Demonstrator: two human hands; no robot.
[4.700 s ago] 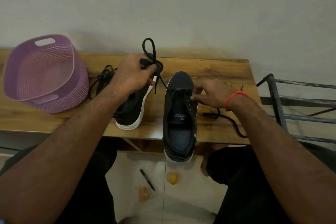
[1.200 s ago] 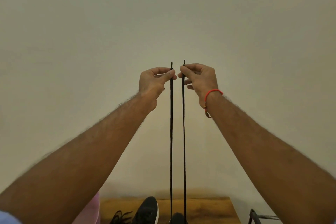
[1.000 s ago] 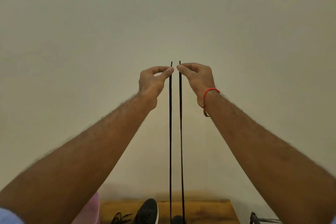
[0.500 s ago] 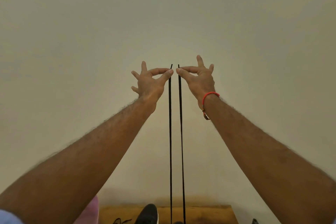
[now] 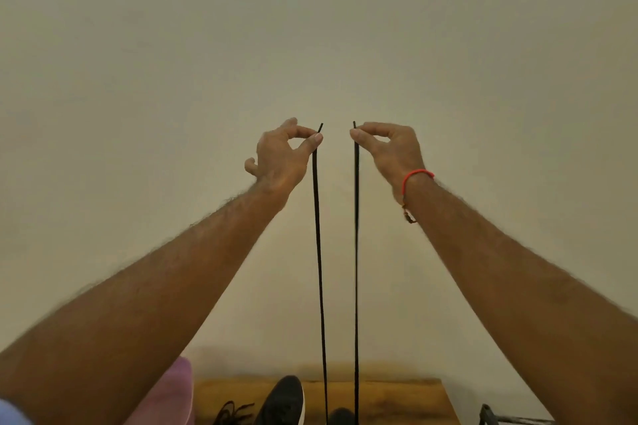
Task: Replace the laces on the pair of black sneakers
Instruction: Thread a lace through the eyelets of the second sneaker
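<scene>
1. Fingers first: on the left hand [image 5: 279,155] I see thumb and forefinger pinched on one end of the black lace [image 5: 319,252], its tip poking up just above the pinch; the other fingers curl loosely behind.
2. On the right hand [image 5: 388,148] thumb and forefinger pinch the other end of the lace the same way, tip sticking up; the remaining fingers are tucked in. A red wristband [image 5: 416,176] circles that wrist.
3. Both strands hang taut and nearly parallel, a little apart, running down to the bottom edge, where a dark shoe toe [image 5: 341,416] shows between them; I cannot tell how they enter it.
4. Both forearms reach up and forward, hands level with each other against the plain wall [image 5: 310,28].
5. Lower down, the second black sneaker [image 5: 283,400] sits on the wooden table [image 5: 397,397], with a loose tangle of lace [image 5: 231,414] just left of it.
6. I see only a slice of the pink basket [image 5: 172,390] behind my left arm; its contents are hidden.
7. A dark metal rack [image 5: 490,416] peeks in at the right corner.
</scene>
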